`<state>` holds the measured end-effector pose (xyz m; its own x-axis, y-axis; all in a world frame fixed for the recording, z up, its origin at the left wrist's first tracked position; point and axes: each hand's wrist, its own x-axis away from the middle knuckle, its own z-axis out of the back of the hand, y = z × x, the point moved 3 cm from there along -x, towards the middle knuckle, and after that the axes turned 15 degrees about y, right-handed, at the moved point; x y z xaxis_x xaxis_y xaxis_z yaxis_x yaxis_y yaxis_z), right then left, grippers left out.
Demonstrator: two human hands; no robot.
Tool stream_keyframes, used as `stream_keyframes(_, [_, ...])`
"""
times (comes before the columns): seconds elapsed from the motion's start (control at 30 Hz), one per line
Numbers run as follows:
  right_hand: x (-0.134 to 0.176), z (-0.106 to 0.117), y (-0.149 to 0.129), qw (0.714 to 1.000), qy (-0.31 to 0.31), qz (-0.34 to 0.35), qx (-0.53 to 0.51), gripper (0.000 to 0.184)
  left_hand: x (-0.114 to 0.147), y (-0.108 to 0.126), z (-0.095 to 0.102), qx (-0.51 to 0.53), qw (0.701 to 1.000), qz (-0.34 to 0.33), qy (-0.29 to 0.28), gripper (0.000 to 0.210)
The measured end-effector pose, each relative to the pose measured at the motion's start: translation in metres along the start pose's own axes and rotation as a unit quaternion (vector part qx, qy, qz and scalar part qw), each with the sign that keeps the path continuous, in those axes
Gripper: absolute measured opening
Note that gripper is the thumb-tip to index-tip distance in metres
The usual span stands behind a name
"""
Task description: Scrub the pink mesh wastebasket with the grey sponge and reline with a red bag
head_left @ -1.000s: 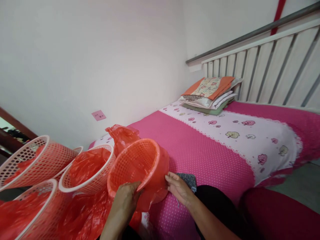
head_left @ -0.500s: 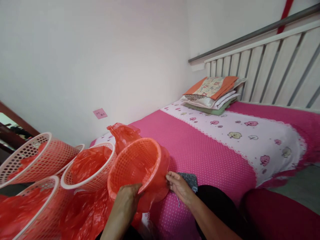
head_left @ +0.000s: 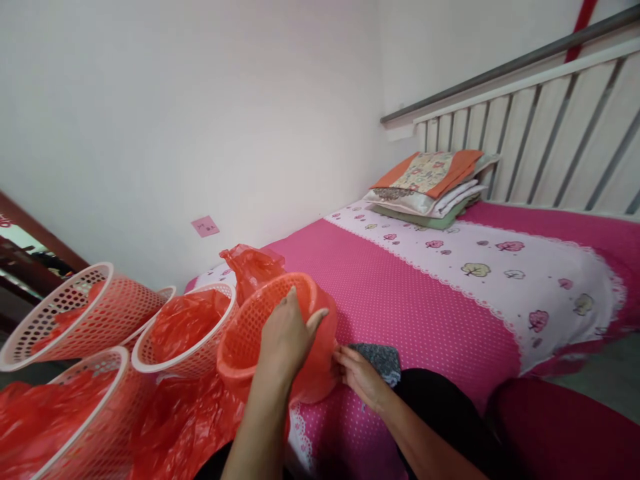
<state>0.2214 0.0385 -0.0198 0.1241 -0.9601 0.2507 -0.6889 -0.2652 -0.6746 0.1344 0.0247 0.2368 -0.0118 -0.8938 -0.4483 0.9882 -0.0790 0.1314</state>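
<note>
An orange-red perforated plastic basket leans on its side on the bed, its mouth turned up toward me. A thin red plastic bag covers its near outer side. My left hand is over the basket's mouth, thumb stretched away from the fingers, which reach inside and are partly hidden. At the basket's right side, my right hand has its fingertips pinched on the bag. A grey knitted cloth lies just beyond that hand.
Pink baskets stand at left: an upper one, a middle one and a lower one, with red bags inside. Another red bag lies loose. Folded bedding rests by the white headboard. A dark red stool is at right.
My left hand has left the near rim and moved up over the basket's mouth, with its thumb now spread. My right hand stays at the basket's right side.
</note>
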Motion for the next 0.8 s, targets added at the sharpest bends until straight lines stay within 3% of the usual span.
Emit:
stream_keyframes(0.07, [0.002, -0.001, 0.002, 1.000, -0.007, -0.001, 0.004, 0.031, -0.017, 0.018, -0.013, -0.040, 0.999, 0.004, -0.027, 0.073])
stream_keyframes(0.13, [0.003, -0.002, 0.004, 1.000, -0.016, 0.002, 0.008, 0.028, -0.026, 0.027, -0.027, -0.079, 0.995, -0.003, -0.062, 0.061])
stream_keyframes(0.27, [0.002, -0.001, 0.009, 0.999, -0.030, 0.002, 0.027, 0.028, -0.024, 0.022, -0.042, -0.111, 0.989, -0.022, -0.094, 0.029])
stream_keyframes(0.5, [0.000, 0.001, 0.007, 0.998, -0.040, -0.017, 0.036, 0.038, -0.004, -0.004, -0.038, -0.133, 0.987, -0.025, -0.084, 0.037])
stream_keyframes(0.67, [0.006, -0.003, -0.014, 0.998, -0.056, -0.012, -0.033, 0.069, 0.018, -0.009, -0.037, -0.134, 0.987, -0.030, -0.088, 0.038])
stream_keyframes(0.8, [0.020, -0.018, -0.032, 0.994, -0.076, 0.050, -0.059, 0.051, 0.031, -0.003, -0.038, -0.123, 0.987, -0.026, -0.097, 0.037])
